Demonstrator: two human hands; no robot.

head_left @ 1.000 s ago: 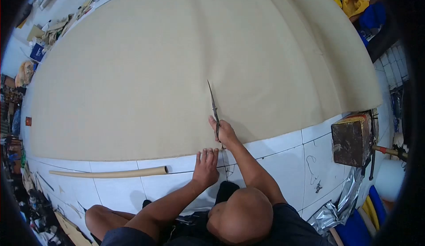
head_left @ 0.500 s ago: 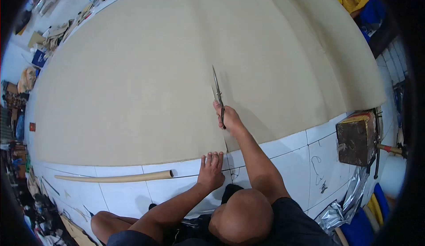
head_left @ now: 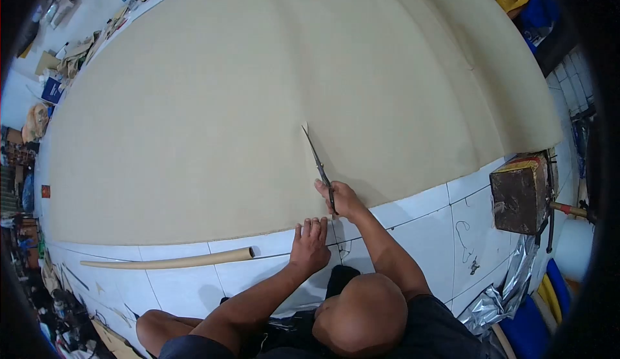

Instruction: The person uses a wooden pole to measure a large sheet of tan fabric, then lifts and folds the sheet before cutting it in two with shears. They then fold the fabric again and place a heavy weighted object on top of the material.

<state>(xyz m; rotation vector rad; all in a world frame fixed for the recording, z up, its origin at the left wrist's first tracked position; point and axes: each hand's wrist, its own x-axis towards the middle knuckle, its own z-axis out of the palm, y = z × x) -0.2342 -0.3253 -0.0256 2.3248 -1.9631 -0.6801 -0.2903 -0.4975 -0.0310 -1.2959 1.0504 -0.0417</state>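
Observation:
A very large tan sheet [head_left: 213,120] lies spread over the white tiled floor [head_left: 420,242]. My right hand [head_left: 342,199] grips long dark scissors [head_left: 318,162] whose blades point away from me into the sheet's near edge, along a cut line. My left hand [head_left: 309,246] rests flat, fingers spread, on the tile just below the sheet's edge, close beside the right hand.
A long cardboard tube [head_left: 168,261] lies on the tiles to the left. A dark brown block [head_left: 520,192] stands at the right by the sheet's corner, with silver foil [head_left: 497,301] below it. Clutter lines the far left edge [head_left: 58,68].
My right hand had pushed the scissors further into the sheet, then drew back toward me to the sheet's near edge. The left hand stayed planted on the tile.

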